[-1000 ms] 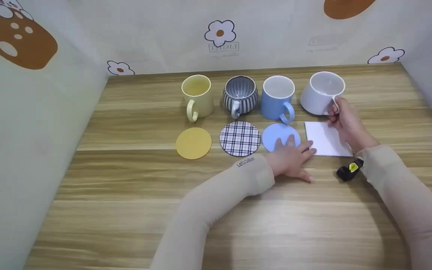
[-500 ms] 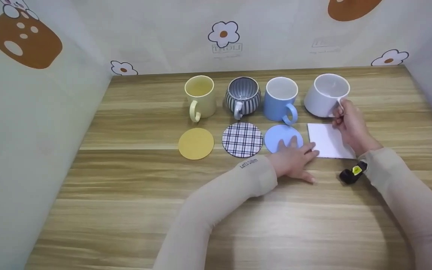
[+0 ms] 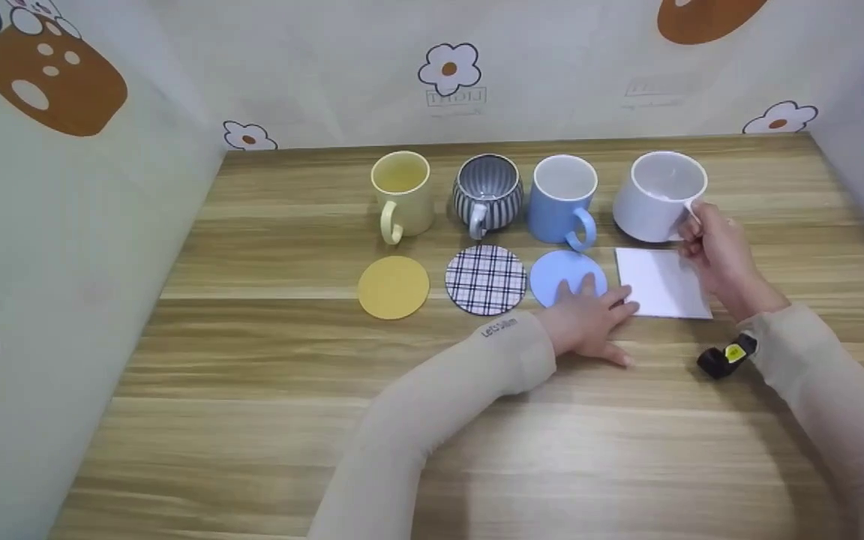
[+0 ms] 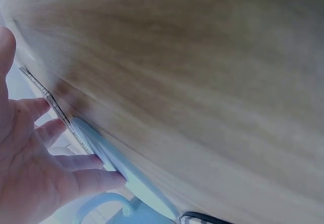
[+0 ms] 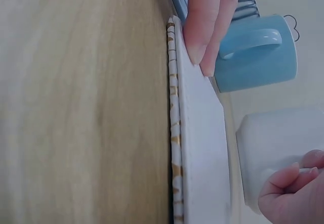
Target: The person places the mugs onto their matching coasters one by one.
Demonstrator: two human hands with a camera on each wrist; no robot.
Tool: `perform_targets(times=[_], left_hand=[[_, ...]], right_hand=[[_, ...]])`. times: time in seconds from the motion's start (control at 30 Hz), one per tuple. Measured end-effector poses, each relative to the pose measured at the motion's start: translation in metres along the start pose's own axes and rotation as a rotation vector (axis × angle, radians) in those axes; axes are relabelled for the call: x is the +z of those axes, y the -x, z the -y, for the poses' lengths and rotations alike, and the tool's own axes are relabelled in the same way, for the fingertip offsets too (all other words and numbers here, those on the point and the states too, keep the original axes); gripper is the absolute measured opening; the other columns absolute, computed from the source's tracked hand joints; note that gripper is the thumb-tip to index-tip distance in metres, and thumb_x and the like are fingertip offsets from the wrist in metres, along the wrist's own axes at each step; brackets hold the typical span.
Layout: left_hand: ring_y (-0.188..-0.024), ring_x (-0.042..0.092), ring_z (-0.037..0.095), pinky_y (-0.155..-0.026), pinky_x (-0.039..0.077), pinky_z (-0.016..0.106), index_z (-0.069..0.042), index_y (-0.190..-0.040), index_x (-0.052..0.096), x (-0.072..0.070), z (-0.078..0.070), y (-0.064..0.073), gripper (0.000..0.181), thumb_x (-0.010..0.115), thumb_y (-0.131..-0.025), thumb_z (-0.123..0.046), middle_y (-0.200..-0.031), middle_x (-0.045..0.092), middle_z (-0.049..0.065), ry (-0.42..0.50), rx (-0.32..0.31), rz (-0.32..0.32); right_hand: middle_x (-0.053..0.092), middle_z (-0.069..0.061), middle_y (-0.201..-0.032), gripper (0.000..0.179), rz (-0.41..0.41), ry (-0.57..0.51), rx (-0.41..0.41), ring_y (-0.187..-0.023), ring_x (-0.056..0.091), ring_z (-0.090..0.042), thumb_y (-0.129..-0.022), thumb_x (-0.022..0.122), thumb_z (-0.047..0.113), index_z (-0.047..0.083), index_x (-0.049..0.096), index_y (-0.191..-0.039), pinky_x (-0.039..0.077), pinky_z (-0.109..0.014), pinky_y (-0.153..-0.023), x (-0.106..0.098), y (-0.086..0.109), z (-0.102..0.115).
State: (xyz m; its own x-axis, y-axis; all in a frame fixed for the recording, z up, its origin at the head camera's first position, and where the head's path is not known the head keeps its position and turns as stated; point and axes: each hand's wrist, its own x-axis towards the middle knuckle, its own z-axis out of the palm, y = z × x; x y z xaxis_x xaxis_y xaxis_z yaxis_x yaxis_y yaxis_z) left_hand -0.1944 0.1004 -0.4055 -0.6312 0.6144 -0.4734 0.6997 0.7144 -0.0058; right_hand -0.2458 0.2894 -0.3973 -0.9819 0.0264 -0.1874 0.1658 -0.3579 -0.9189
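In the head view my right hand [image 3: 724,251] pinches the handle of a white mug [image 3: 649,210], upright behind a white square coaster [image 3: 661,285]. The right wrist view shows the thumb and fingers at that handle, and the coaster's [image 5: 202,148] thick patterned edge. My left hand [image 3: 593,319] lies with spread fingers over the front of a light blue round coaster [image 3: 556,274]. Others of its fingertips touch the square coaster's left edge. A blue mug [image 3: 552,214] stands behind the blue coaster, left of the white mug. Whether the white mug's base touches the table cannot be told.
Farther left stand a grey striped mug [image 3: 488,202] and a pale yellow mug [image 3: 409,199]. Before them lie a plaid round coaster [image 3: 485,280] and a yellow round coaster [image 3: 393,288]. Printed walls [image 3: 327,82] border the wooden table [image 3: 252,375].
My right hand has shifted slightly right and toward me, with the white mug in its grip. The gap between the white and blue mugs has widened. My left hand stays in place.
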Motion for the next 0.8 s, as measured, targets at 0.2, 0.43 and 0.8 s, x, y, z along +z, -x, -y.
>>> perform_targets(times=[0.2,0.43,0.8], left_hand=[[-0.140,0.001,0.032,-0.109,0.016,0.051,-0.038,-0.146,0.002,0.001,0.000,-0.001,0.084,0.035,-0.078,-0.075,-0.153,-0.006,-0.015,-0.007,0.000,0.018],[-0.140,-0.002,0.031,-0.110,0.013,0.050,-0.039,-0.146,0.001,0.001,0.002,-0.003,0.084,0.034,-0.078,-0.075,-0.153,-0.008,-0.015,0.009,0.000,0.036],[-0.140,-0.002,0.031,-0.110,0.013,0.049,-0.040,-0.145,0.000,0.000,0.001,-0.002,0.083,0.033,-0.079,-0.075,-0.153,-0.008,-0.016,-0.006,-0.009,0.036]], right_hand=[[0.039,0.003,-0.054,0.044,0.013,0.016,-0.013,-0.054,0.031,-0.009,-0.095,0.041,0.017,0.010,0.041,-0.052,0.026,-0.021,-0.050,-0.003,0.010,0.003],[0.039,0.002,-0.055,0.043,0.057,0.018,-0.023,-0.055,0.033,-0.011,-0.096,0.040,0.016,0.008,0.041,-0.053,0.026,-0.021,-0.049,-0.007,0.025,0.006],[0.040,0.002,-0.056,0.042,0.094,0.081,-0.052,-0.055,0.034,-0.011,-0.097,0.040,0.017,0.008,0.040,-0.056,0.028,-0.021,-0.049,-0.011,0.046,0.004]])
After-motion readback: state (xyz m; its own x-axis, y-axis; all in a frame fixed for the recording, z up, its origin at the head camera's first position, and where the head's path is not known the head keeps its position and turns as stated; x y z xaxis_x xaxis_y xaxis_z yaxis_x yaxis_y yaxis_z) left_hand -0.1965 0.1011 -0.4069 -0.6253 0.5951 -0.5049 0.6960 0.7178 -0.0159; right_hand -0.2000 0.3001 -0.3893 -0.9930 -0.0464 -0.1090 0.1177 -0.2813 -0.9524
